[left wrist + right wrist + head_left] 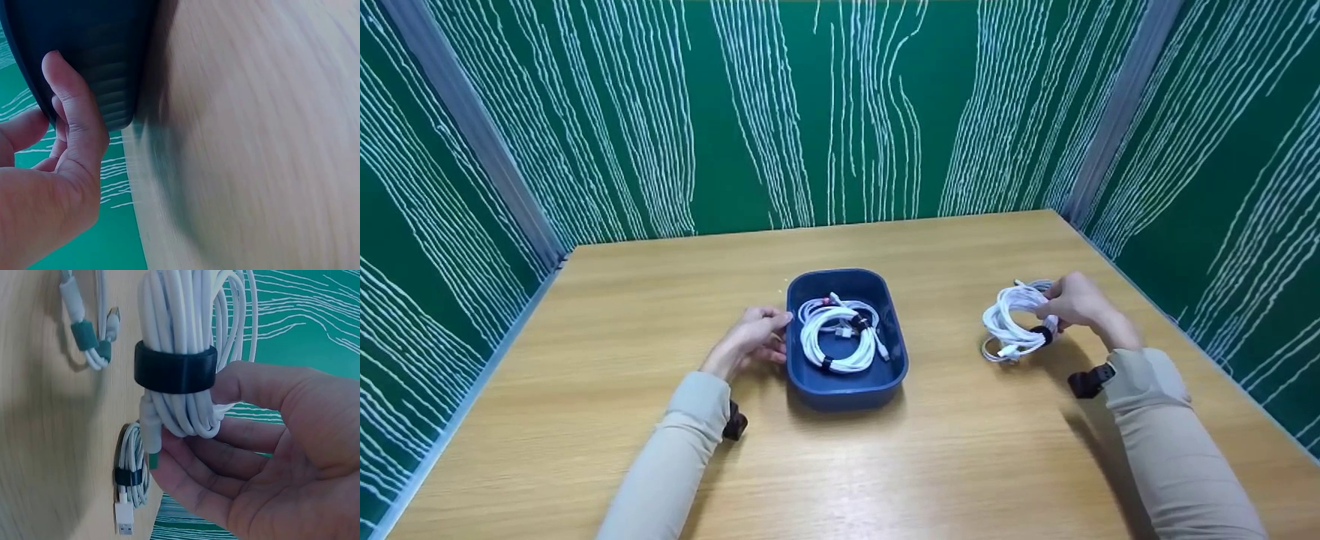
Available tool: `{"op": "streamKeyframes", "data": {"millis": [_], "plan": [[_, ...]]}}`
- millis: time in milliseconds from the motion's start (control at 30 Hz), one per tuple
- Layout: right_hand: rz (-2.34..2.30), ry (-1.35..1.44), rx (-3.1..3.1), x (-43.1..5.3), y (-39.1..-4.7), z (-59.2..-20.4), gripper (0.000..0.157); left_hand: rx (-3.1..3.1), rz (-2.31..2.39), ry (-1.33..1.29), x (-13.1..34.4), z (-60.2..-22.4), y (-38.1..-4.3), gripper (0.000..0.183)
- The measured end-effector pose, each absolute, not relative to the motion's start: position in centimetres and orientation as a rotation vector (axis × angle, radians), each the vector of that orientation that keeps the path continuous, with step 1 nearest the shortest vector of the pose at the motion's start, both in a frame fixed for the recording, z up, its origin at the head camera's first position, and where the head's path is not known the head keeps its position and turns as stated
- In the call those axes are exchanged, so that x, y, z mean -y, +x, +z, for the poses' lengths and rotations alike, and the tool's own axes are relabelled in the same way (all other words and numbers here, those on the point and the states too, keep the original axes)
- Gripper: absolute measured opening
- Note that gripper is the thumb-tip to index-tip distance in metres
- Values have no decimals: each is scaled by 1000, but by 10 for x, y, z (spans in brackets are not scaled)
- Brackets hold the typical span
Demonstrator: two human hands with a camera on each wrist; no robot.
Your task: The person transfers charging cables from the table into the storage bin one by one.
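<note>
head view: the right hand [1076, 301] grasped the white coil [996, 321], at three o'clock from the blue box [846, 401]. left wrist: the left hand [64, 188] gripped the blue box. right wrist: we judged pinching beside the black strap [175, 370] steadiest.

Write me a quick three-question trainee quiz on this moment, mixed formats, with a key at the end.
1. Multiple choice: what does the right hand hold?
A) a pair of scissors
B) a coiled white cable
C) a bottle
2. True or false: the left hand touches the dark blue bin.
3. Short answer: what colour is the band around the held cable?

Key: 1. B; 2. True; 3. Black.
</note>
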State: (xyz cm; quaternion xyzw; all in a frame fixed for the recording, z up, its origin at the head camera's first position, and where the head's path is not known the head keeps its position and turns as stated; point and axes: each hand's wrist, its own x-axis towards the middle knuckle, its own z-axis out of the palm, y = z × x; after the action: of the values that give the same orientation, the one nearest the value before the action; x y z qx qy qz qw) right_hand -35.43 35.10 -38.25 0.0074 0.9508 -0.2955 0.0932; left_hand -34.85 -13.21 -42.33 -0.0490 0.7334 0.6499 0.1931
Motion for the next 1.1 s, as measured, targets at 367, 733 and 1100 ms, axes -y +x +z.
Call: {"op": "streamKeyframes", "data": {"millis": [367,733,1100], "plan": [[-890,-41,-2844,-342,-356,-386,21,-2051,1842,-127,131,-430,-347,25],[-919,-41,-2825,-340,-355,-391,19,-2064,1833,-128,131,-430,-345,29],[-924,-31,-2815,-337,-354,-382,22,-2081,1825,-140,132,-424,-345,29]]}}
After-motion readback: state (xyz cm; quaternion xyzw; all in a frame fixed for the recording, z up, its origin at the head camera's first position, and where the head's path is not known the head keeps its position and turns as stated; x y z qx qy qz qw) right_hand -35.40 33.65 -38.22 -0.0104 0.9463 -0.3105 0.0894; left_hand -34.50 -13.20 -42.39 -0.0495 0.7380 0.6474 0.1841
